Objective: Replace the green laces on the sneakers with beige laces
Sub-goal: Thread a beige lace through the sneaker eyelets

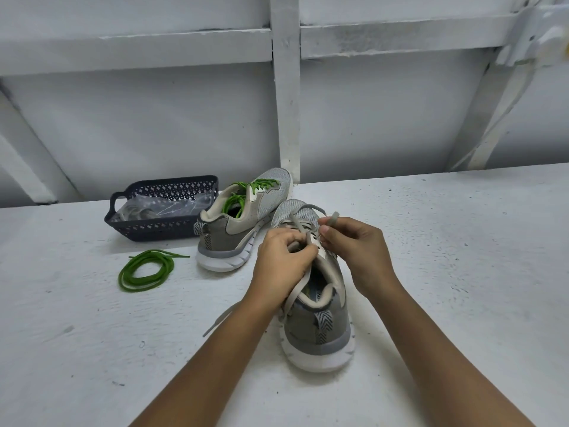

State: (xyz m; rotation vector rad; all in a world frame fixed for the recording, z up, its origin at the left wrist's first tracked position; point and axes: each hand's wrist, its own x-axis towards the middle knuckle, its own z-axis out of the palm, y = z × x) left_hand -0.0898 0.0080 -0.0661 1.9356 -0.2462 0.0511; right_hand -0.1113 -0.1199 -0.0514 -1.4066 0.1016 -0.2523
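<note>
A grey sneaker (320,328) stands heel toward me in the middle of the white table, threaded with a beige lace (300,224). My left hand (281,260) pinches one strand of that lace at the upper eyelets. My right hand (354,245) pinches the other strand, its tip sticking up past my fingers. One lace end trails down the sneaker's left side onto the table. A second grey sneaker (240,223) stands behind and to the left, still laced with a green lace (246,192). A loose coiled green lace (146,269) lies on the table at the left.
A dark blue perforated basket (163,229) holding clear plastic bags sits at the back left, next to the second sneaker. A white framed wall (286,103) rises behind the table (462,272).
</note>
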